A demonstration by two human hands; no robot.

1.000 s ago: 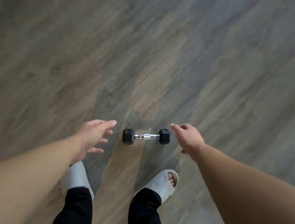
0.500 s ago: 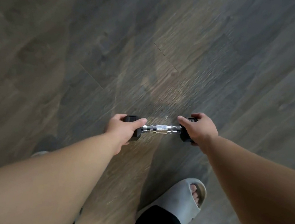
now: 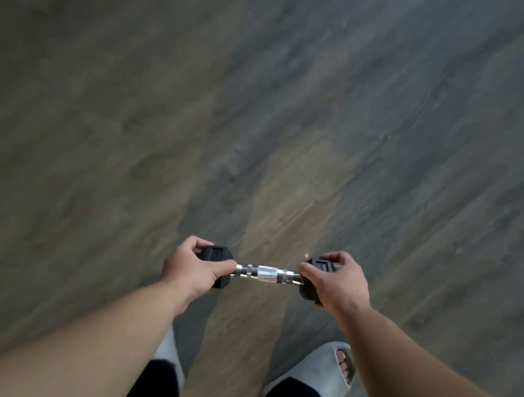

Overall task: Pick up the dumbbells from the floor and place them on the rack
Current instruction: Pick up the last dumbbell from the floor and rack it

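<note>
L hand [image 3: 198,269]: I see it closed round the L black head of 1 dumbbell [image 3: 267,273]
R hand [image 3: 338,285]: closed round the R head
Bar: level, chrome, bare btwn hands
Below: 2 grey slippers [image 3: 320,371], wood floor [image 3: 271,96]

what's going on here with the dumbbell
A person holds a small dumbbell with black hex ends and a knurled chrome handle in front of them over the grey wood-plank floor. The left hand grips one end, the right hand the other, leaving the handle bare. Their grey slides show below. No rack is in view.
</note>
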